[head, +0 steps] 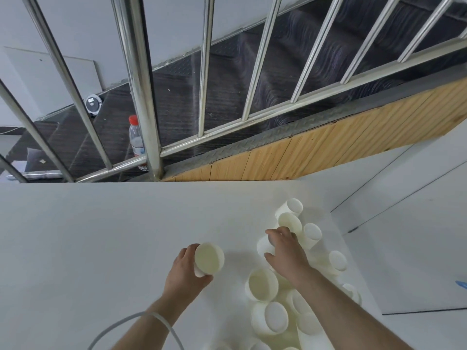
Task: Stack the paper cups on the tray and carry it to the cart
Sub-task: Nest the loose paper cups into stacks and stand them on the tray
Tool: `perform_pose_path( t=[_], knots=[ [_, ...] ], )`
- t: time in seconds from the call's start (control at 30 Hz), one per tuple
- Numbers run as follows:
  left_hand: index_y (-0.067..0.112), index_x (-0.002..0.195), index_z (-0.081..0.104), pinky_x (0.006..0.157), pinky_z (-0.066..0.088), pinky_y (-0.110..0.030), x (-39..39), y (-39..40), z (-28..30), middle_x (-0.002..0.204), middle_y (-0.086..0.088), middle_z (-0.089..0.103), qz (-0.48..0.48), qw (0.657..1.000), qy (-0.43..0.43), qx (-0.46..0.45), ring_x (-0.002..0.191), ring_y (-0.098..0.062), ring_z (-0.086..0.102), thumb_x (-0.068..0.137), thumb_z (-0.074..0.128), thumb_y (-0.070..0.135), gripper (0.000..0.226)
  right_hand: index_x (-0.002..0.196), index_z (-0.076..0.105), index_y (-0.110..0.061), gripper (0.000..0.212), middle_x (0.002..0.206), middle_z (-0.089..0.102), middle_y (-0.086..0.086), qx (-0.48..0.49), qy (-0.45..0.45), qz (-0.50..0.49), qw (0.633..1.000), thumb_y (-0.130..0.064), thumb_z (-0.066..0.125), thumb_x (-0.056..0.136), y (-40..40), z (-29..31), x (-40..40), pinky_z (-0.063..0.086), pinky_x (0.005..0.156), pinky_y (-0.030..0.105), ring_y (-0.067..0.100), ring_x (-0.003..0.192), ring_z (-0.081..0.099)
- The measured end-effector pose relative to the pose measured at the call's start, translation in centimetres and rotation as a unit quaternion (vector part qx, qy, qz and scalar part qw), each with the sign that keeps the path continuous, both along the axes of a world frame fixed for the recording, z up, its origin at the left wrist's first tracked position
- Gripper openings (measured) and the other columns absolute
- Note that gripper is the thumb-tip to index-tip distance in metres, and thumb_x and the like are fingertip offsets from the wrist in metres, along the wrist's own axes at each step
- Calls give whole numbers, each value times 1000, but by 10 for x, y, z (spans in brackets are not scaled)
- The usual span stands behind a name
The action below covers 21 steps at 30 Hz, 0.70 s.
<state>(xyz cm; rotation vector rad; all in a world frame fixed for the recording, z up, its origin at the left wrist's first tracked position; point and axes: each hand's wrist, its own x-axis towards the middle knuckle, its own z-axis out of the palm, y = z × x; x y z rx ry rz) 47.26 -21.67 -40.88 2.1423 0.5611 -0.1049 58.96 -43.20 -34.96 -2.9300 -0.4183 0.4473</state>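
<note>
- The left hand [185,270] curls its fingers and thumb around one white paper cup [209,258]. The cup lies on its side in the hand, with its round end facing up at the camera.
- The right hand [284,248] reaches into a heap of cups. Its fingers [274,233] bend down over a cup under the hand [264,246] and touch it. I cannot tell if they really grip it or only rest on it.
- Just past the right fingertips lie more cups, tipped on their sides, and one far cup [293,207] sits at the far end of the heap.
- Right below the right hand sits an open cup [262,286] with its mouth facing up. It lies between the two arms.
- The pile of cups [313,271] spreads under and beside the right arm, all mixed up and touching each other. The right arm covers some of them.
- All the cups lie on a white table [101,236]. The left hand holds its cup a little apart from the pile, to the left of it.
- A thin white cable [121,324] loops over the left wrist.
- Well beyond the fingers, past the far edge of the table, stands a shiny metal railing [141,84] in front of dark stairs [227,84].
- A plastic bottle with a red cap [136,137] stands on the stairs behind the railing post.
- A round grey gadget [93,104] sits higher up on the stairs.
</note>
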Motion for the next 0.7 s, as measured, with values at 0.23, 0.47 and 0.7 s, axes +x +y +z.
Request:
perform_pose_path(
  t=[0.23,0.47,0.7],
  knots=[
    [27,128,42,85,48,-34,-1,6,-9,118,7,51,10,1000,-3,-9,112,-20,50,66,79,23,73,127,51,-22,39,130,42,-5,30,-30,12,999,-21,60,89,4,-5,4,49,82,29,19,123,40],
    [29,142,29,102,36,-37,-4,7,-2,134,8,44,-9,998,-9,62,125,-18,44,63,80,46,95,134,46,-25,47,137,39,-3,31,-13,11,999,-22,62,90,0,-8,6,49,89,31,19,124,42],
    [36,141,27,116,11,-48,3,2,19,138,13,39,-30,988,-23,148,133,-14,34,67,68,66,90,132,50,-21,49,129,53,-5,144,25,-23,989,-25,68,86,6,-8,3,42,98,28,16,119,51]
  ],
)
